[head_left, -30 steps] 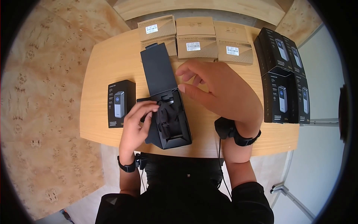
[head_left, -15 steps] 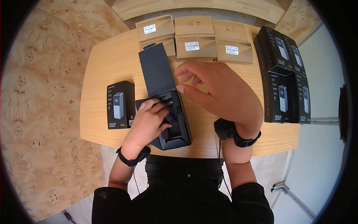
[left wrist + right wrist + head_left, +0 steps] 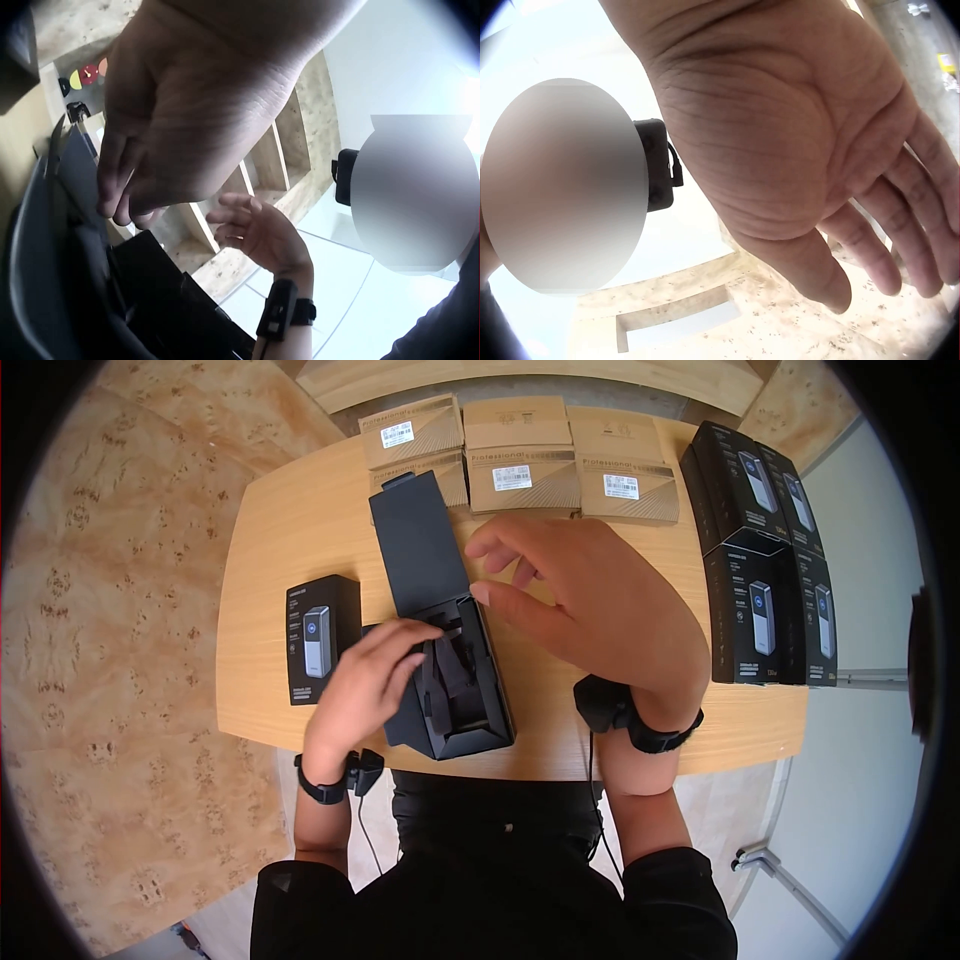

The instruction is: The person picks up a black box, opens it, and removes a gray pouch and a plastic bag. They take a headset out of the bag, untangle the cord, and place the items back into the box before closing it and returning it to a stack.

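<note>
An open black box [image 3: 490, 730] lies on the table, its long lid [image 3: 415, 540] folded back toward the far side. A soft dark cloth piece [image 3: 452, 670], perhaps a pouch, lies folded in its tray. My left hand [image 3: 358, 688] is over the box's left edge; its thumb and fingers pinch the upper end of the cloth. In the left wrist view, the fingers of the left hand [image 3: 187, 112] point down at the dark box and the thumb is hidden. My right hand [image 3: 585, 595] hangs in the air right of the lid, fingers loosely bent, holding nothing.
A closed black power bank box [image 3: 322, 640] stands left of the open one. Several brown cardboard boxes [image 3: 520, 475] are stacked along the far edge of the table [image 3: 260, 560]. More black power bank boxes [image 3: 755, 610] stand stacked at the right.
My left hand reached down into the box over the cloth, then drew back up and left. The cloth, bunched before, now lies in longer folds. The right hand has stayed put.
</note>
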`<state>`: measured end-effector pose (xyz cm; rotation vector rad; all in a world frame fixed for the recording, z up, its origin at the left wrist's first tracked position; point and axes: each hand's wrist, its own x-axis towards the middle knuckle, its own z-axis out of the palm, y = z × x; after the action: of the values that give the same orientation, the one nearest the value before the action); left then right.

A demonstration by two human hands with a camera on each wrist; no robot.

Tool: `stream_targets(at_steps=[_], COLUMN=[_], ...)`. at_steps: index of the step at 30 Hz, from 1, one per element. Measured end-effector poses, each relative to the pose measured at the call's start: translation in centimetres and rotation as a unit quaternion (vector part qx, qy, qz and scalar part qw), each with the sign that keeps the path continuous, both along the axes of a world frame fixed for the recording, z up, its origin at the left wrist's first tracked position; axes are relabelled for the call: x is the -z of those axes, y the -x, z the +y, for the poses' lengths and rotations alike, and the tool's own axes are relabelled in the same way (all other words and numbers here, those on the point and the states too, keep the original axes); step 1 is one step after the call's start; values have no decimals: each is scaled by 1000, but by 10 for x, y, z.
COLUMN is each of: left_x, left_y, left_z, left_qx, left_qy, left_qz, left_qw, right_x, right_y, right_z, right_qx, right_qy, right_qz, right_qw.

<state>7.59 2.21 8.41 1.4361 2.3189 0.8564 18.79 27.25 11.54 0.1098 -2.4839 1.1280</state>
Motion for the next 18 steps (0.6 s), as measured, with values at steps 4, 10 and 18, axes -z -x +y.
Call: stream_targets(at_steps=[4, 10, 18], left_x=[-2, 5, 32], left_y=[14, 7, -8], left_z=[-17, -17, 0], left_qx=[21, 66, 87], left_qy=[27, 75, 102], left_qz=[50, 61, 120], left_qw=[998, 993, 984], right_x=[0, -4, -3], right_y=[0, -2, -1], right_z=[0, -1, 0], right_qx=[1, 9, 3], right_qy=[-3, -4, -2], right_qz=[3, -5, -14], right_qw=[1000, 1000, 1000])
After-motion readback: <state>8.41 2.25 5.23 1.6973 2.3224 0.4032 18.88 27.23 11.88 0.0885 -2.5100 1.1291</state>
